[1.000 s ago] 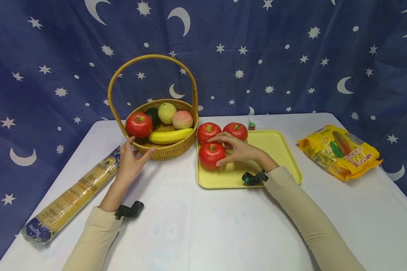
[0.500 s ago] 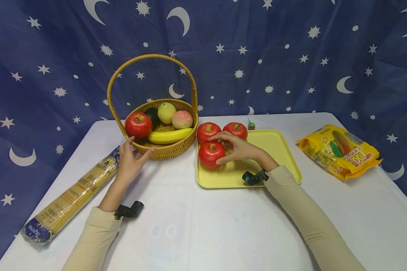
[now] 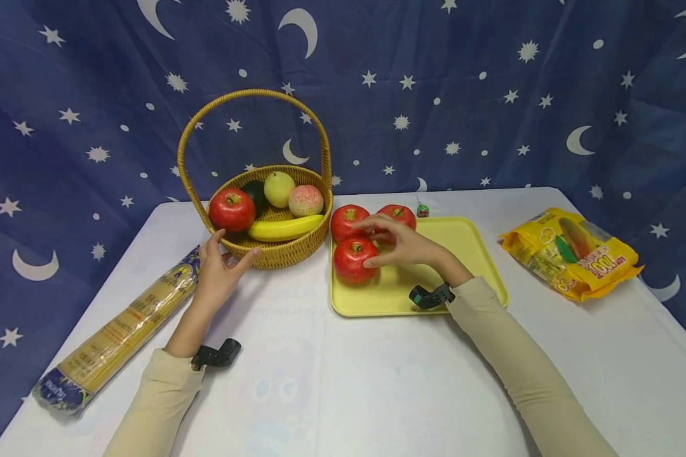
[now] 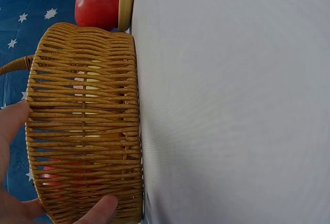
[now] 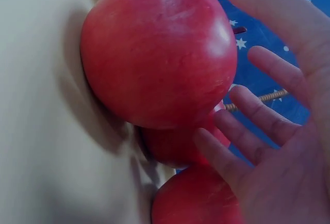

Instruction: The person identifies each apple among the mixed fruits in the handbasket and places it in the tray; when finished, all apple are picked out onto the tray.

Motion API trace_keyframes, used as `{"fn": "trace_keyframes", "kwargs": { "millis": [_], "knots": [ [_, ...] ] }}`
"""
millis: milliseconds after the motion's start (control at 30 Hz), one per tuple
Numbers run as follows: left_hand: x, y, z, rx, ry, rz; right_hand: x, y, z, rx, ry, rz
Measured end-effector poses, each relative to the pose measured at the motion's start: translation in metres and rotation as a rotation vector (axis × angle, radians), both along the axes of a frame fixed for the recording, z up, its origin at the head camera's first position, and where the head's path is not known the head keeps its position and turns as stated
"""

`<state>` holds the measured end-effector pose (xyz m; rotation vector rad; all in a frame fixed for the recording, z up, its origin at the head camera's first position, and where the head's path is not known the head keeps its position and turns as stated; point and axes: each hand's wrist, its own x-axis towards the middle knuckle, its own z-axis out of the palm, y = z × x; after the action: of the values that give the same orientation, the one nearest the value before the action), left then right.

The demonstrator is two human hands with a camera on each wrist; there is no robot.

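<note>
My left hand is at the front left of a wicker basket with a tall handle. In the left wrist view, its spread fingers touch or lie close along the woven wall. Inside are a red apple, a banana, a pear, a peach and a dark green fruit. My right hand hovers, fingers spread, beside the front red apple on a yellow tray. Two more red apples sit behind it.
A long spaghetti pack lies slanted on the left. On the right is a yellow snack bag. Behind the tray stands a small green and red item. A starry blue curtain hangs behind the white table.
My right hand has loosened from around the front apple and drawn slightly up and to the right. The apple stays put on the tray. My left hand keeps its place at the basket.
</note>
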<state>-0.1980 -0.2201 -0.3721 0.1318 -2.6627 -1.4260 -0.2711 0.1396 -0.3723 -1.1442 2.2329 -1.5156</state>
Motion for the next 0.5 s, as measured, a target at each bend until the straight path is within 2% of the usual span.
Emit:
{"fn": "trace_keyframes", "kwargs": {
  "millis": [500],
  "knots": [
    [-0.0003, 0.0017, 0.0009, 0.002, 0.008, 0.004, 0.0042, -0.0025, 0.0094, -0.063, 0.106, 0.006]
  ]
}}
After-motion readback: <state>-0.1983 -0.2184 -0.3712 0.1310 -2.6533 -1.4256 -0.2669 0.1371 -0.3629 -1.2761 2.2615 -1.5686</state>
